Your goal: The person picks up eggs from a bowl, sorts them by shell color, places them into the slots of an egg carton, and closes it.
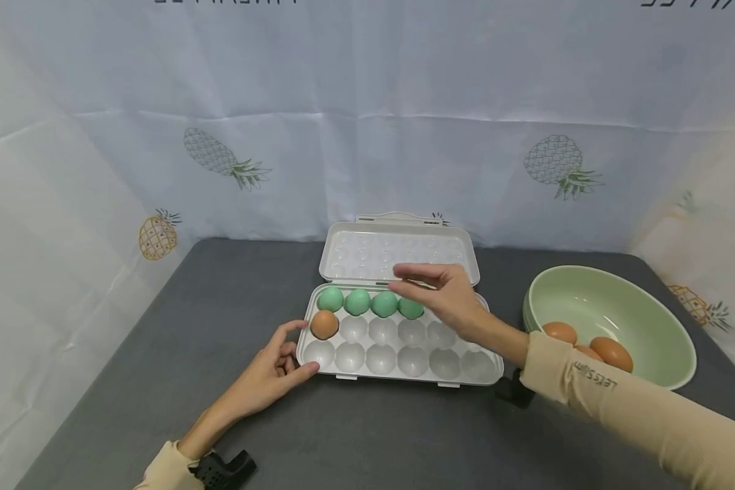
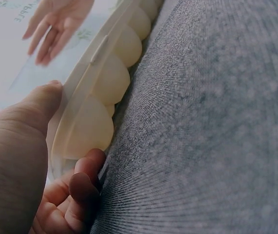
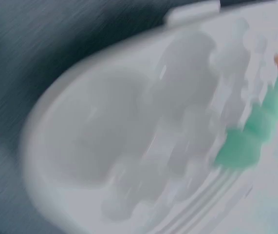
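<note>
A white egg carton lies with its lid folded back on the dark table. Green eggs fill part of its back row, and one brown egg sits at the left of the middle row. My left hand holds the carton's front left corner; in the left wrist view the thumb lies along the rim and the other fingers curl by the outer wall. Over the right part of the carton hovers my right hand, fingers stretched out and holding nothing. It hides some back-row cups. Motion blurs the right wrist view.
To the right of the carton stands a light green bowl with several brown eggs in it; the right sleeve covers part of its front. Behind the grey table hangs a pale curtain with pineapple prints.
</note>
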Demonstrator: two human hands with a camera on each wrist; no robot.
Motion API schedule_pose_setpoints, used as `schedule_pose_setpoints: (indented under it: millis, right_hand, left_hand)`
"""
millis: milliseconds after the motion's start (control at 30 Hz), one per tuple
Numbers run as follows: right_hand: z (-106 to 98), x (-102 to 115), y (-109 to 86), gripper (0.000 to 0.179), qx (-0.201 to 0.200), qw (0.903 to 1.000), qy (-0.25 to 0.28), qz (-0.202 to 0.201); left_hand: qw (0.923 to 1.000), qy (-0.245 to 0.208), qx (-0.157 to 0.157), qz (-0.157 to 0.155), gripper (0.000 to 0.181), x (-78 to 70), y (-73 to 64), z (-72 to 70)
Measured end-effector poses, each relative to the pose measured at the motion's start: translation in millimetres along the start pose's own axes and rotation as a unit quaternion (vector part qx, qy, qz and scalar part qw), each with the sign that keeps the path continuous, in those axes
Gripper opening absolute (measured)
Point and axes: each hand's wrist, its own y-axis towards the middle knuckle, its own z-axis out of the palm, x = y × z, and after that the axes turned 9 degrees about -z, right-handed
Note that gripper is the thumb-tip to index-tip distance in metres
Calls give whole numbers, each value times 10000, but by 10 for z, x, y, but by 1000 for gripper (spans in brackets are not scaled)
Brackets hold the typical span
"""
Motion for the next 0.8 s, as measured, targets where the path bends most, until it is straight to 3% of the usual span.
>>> schedule_pose_setpoints:
  millis: [100,300,600,700,800]
  right_hand:
    - [-290,57,-45,39,-299,9994,-57,-190]
    - [-859,130,-226,30,-876,9933,536,-522]
    - [-1500,-16,-633,34,-1284,9906,443,-164]
    - [-1641,-76,-758,34,-1331,9900,-469,82]
    - [-1746,-120,-874,38,-1214,9804,-1513,358]
  left_hand:
    - [10000,-15,12,-36,67,0,-4,4]
    - [10000,-58,43,-23,66,-9,1,1]
    - [9999,-110,59,62,65,-11,7,0]
    - [9998,-141,64,80,65,-7,6,4]
    - [9998,-158,56,79,65,-4,5,6]
